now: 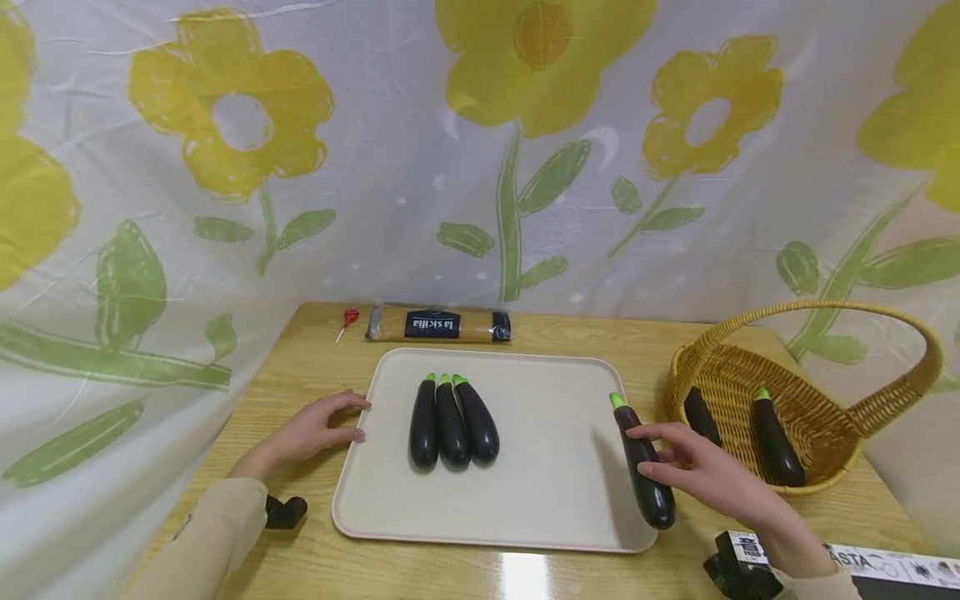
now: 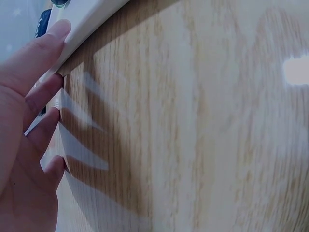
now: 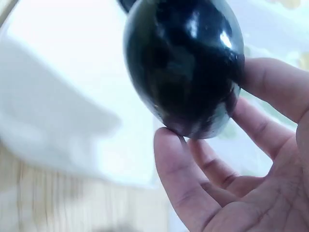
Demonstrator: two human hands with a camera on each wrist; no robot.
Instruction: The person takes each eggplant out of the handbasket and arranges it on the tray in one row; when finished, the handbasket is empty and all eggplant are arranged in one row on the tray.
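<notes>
My right hand (image 1: 708, 471) holds an eggplant (image 1: 643, 467) by its side between thumb and fingers, over the right rim of the cream tray (image 1: 555, 500). In the right wrist view its rounded dark end (image 3: 186, 72) fills the top, with fingertips (image 3: 169, 145) against it. Its shadow falls on the tray. Three eggplants (image 1: 453, 423) lie side by side on the tray's left half, green stems toward the back. My left hand (image 1: 318, 429) is at the tray's left rim, fingers spread and loosely bent. In the left wrist view the thumb (image 2: 48, 41) overlaps that rim.
A wicker basket (image 1: 825, 417) with a tall handle stands at the right, two eggplants inside. Behind the tray lie a pasta packet (image 1: 438, 324) and a red lollipop (image 1: 349, 318). A printed box (image 1: 892, 562) is at the front right. A flowered curtain hangs behind the wooden table (image 1: 585, 333).
</notes>
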